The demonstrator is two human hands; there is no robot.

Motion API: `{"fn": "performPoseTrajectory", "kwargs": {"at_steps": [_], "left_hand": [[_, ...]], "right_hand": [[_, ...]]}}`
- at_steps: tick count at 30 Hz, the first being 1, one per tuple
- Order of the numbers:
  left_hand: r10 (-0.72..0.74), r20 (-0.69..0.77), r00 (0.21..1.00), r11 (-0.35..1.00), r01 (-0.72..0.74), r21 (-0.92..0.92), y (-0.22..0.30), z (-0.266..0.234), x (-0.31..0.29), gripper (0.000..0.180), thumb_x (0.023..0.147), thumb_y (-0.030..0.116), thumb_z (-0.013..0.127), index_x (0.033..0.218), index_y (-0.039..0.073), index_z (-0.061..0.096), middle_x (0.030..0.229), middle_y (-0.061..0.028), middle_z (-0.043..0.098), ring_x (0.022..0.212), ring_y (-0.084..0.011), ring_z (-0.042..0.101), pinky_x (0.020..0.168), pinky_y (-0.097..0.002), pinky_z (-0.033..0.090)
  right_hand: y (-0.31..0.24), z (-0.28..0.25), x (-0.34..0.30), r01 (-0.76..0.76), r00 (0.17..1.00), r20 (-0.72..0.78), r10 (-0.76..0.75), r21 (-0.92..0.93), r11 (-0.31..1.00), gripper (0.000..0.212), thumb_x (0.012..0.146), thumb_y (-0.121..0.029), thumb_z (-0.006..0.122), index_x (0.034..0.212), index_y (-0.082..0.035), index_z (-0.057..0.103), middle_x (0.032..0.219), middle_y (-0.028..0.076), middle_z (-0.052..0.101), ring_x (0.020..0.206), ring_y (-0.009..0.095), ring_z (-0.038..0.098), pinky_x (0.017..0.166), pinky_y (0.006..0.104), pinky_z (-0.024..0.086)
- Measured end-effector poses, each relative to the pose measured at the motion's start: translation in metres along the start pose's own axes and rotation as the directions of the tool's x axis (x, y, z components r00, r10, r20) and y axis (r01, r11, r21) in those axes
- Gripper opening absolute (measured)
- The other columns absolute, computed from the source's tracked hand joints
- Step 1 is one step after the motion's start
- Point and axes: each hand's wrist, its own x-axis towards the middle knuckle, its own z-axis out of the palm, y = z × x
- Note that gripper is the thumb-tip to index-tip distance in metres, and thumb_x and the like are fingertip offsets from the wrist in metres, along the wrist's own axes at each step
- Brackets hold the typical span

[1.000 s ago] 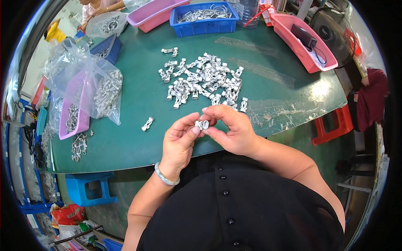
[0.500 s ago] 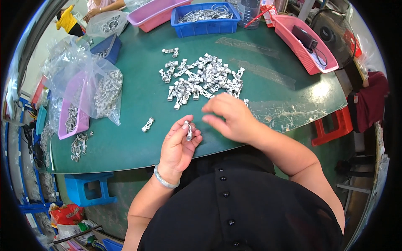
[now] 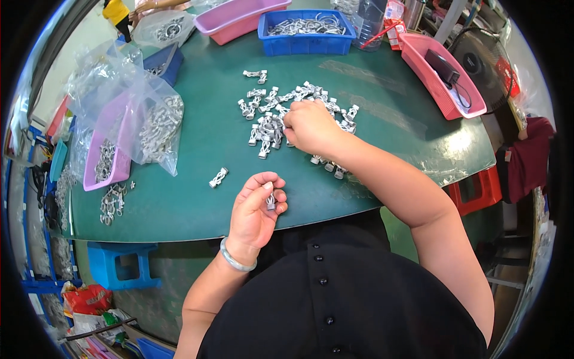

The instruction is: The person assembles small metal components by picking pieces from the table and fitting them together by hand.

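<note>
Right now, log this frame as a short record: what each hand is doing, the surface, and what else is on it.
left hand: holds a small metal part
right hand: reaching into the pile of metal parts
surface: green table
stray part: lying alone, left of the pile
far edge: blue bin of parts, pink bin
left side: clear bags of parts
</note>
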Motion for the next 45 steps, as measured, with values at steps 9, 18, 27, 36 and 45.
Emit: {"fn": "performPoseTrajectory", "kwargs": {"at_steps": [9, 18, 27, 36, 45], "left_hand": [[0.117, -0.075, 0.99, 0.986, -0.107, 0.125, 0.003, 0.007, 0.007, 0.024, 0.085, 0.01, 0.047, 0.109, 0.005, 0.049, 0.084, -0.0027, 0.056, 0.065, -0.0098, 0.05, 0.056, -0.0235, 0.04], [0.189, 0.095, 0.977, 0.971, -0.201, 0.133, 0.005, 0.013, 0.012, 0.03, 0.085, 0.007, 0.049, 0.115, 0.005, 0.048, 0.084, -0.0024, 0.055, 0.064, -0.0087, 0.047, 0.055, -0.0215, 0.038], [0.207, 0.106, 0.973, 0.964, -0.221, 0.15, 0.0, 0.014, 0.008, 0.029, 0.083, 0.004, 0.051, 0.112, 0.003, 0.05, 0.081, -0.0021, 0.055, 0.063, -0.0082, 0.048, 0.055, -0.0215, 0.038], [0.494, 0.32, 0.808, 0.544, -0.575, 0.611, -0.003, 0.021, 0.003, 0.021, 0.079, -0.001, 0.055, 0.099, 0.0, 0.054, 0.084, -0.0014, 0.05, 0.067, -0.0049, 0.047, 0.057, -0.017, 0.038], [0.523, 0.419, 0.742, 0.356, -0.637, 0.683, -0.003, 0.02, 0.002, 0.021, 0.077, -0.003, 0.057, 0.097, -0.001, 0.055, 0.088, -0.0028, 0.049, 0.072, -0.0058, 0.046, 0.063, -0.0174, 0.038]], "right_hand": [[-0.006, -0.031, -0.024, -0.345, 0.935, 0.244, 0.256, 0.788, 0.51, 0.017, 0.073, -0.013, 0.059, 0.081, 0.002, 0.062, 0.065, 0.004, 0.059, 0.055, 0.008, 0.048, 0.052, 0.024, 0.041], [-0.031, -0.043, -0.056, -0.49, 0.865, 0.471, 0.174, 0.867, 0.09, 0.009, 0.077, -0.007, 0.058, 0.083, -0.001, 0.062, 0.073, -0.001, 0.058, 0.068, 0.003, 0.049, 0.063, 0.0188, 0.038], [-0.032, -0.036, -0.067, -0.482, 0.861, 0.47, 0.196, 0.876, 0.015, 0.013, 0.076, -0.01, 0.059, 0.084, 0.0, 0.061, 0.073, 0.001, 0.058, 0.066, 0.005, 0.049, 0.059, 0.0191, 0.039], [-0.031, -0.034, -0.073, -0.504, 0.855, 0.513, 0.069, 0.856, -0.115, 0.018, 0.079, -0.004, 0.052, 0.095, 0.003, 0.057, 0.081, 0.006, 0.059, 0.071, 0.012, 0.056, 0.065, 0.0233, 0.046], [-0.032, -0.032, -0.077, -0.49, 0.862, 0.504, 0.049, 0.855, -0.168, 0.02, 0.08, -0.004, 0.053, 0.098, 0.003, 0.056, 0.082, 0.007, 0.059, 0.07, 0.012, 0.056, 0.066, 0.0231, 0.046]]}}
